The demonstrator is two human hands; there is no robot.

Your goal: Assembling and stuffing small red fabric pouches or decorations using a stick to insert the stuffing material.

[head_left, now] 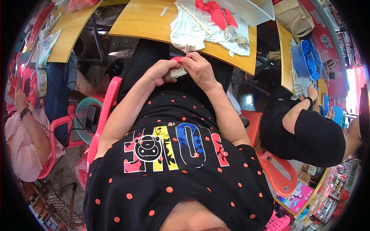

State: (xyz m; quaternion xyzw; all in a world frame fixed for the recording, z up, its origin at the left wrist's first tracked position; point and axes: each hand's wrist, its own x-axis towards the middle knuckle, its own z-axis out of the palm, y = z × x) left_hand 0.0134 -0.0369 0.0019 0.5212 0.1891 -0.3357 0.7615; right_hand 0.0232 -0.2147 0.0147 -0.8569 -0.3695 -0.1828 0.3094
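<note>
Holding: we pinch a small grey-beige fabric piece [176, 72] between both hands, upper centre of the frame.
Left hand [162, 73]: our fingers curl under it.
Right hand [200, 70]: our fingertips press its top edge, beside a red bit [177, 59].
Beyond: our yellow table [146, 23] carries white cloth [192, 30].
Right: another person in black [308, 134].

One head-worn fisheye view — looking steeply down the wearer's chest to the lap, close in; the wooden table [154, 27] curves along the top edge.
</note>
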